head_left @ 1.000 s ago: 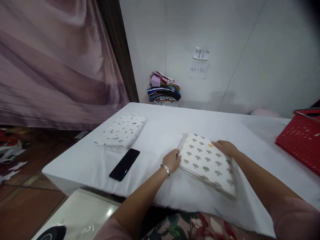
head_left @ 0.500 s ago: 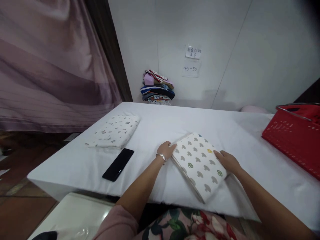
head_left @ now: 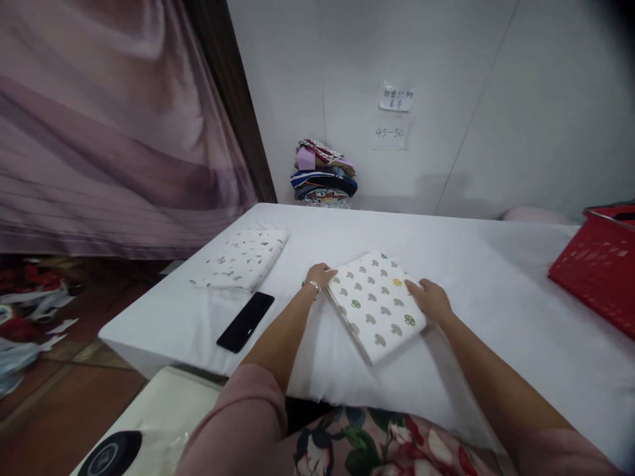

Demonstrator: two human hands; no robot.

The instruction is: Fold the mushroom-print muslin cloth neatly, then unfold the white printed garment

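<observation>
The folded cloth (head_left: 376, 304) with mushroom prints lies flat on the white table (head_left: 471, 264). Your left hand (head_left: 321, 275) rests open at its left edge; your right hand (head_left: 430, 299) presses open on its right side. A wall note (head_left: 390, 133) reads "45-50".

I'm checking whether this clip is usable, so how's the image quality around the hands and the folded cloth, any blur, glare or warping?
Head view: even, soft light; the mushroom-print cloth, left hand and right hand are fairly sharp. Wide-lens warping bends the table edge and the wall lines. The top right corner darkens. Mild glare shows on the white surface at bottom left.
</observation>
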